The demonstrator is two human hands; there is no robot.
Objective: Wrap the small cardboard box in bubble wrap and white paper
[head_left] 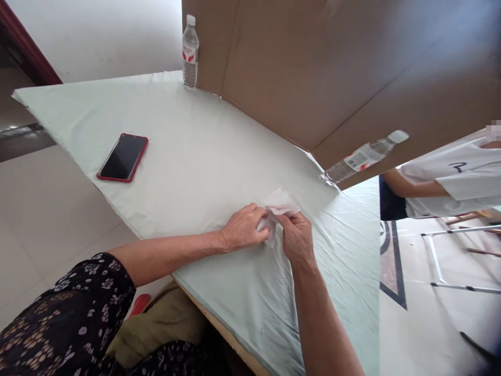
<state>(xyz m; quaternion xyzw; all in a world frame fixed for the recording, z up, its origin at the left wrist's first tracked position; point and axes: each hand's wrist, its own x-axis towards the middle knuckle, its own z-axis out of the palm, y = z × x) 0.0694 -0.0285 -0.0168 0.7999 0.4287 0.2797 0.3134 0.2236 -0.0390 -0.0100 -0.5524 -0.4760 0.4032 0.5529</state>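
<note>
My left hand (250, 227) is closed round a small greyish, shiny thing (264, 223), mostly hidden by the fingers, so I cannot tell its kind. In my right hand (298, 237) the thumb and fingers pinch a thin white tissue (279, 201). The tissue rises crumpled between the two hands, and a part of it hangs below, against the greyish thing. Both hands are close together just above the pale green tablecloth (176, 172), near the table's front side.
A phone in a red case (122, 157) lies to the left. Brown cardboard (270, 68) stands across the back, with an upright water bottle (190, 55) at its left end and another water bottle (362, 156), seen tilted, at its right. A person in a white shirt (434, 177) is at the right.
</note>
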